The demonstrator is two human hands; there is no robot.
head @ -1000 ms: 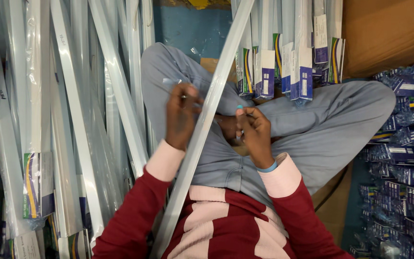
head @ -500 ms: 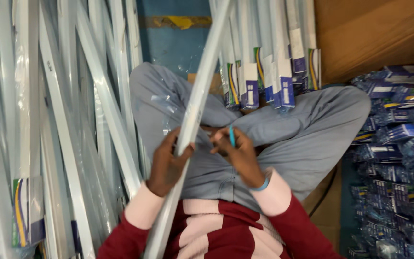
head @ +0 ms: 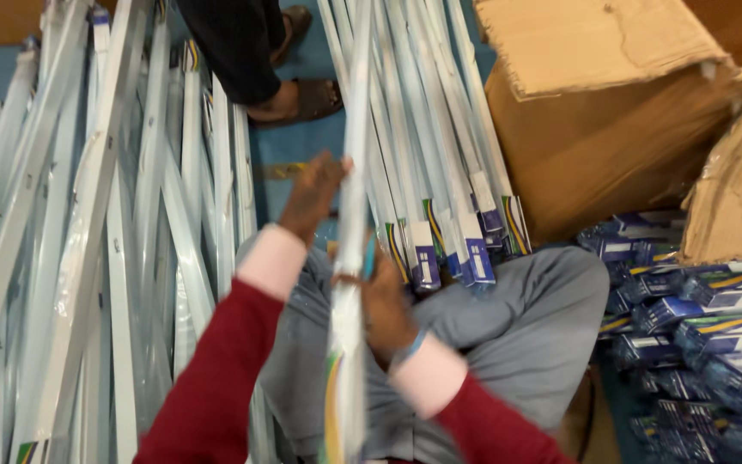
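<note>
White, long and slim, the wrapped tube light stands nearly upright over the lap; left hand grips it high, right hand closed around it lower.

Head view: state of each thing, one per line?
Wrapped tube: upright, held in both hands.
Left hand: grip closed on the tube, higher up.
Right hand: grip closed on it, lower down.
Cardboard box: open, flap torn.
Tubes on the floor: lying loose, wrapped.
</note>
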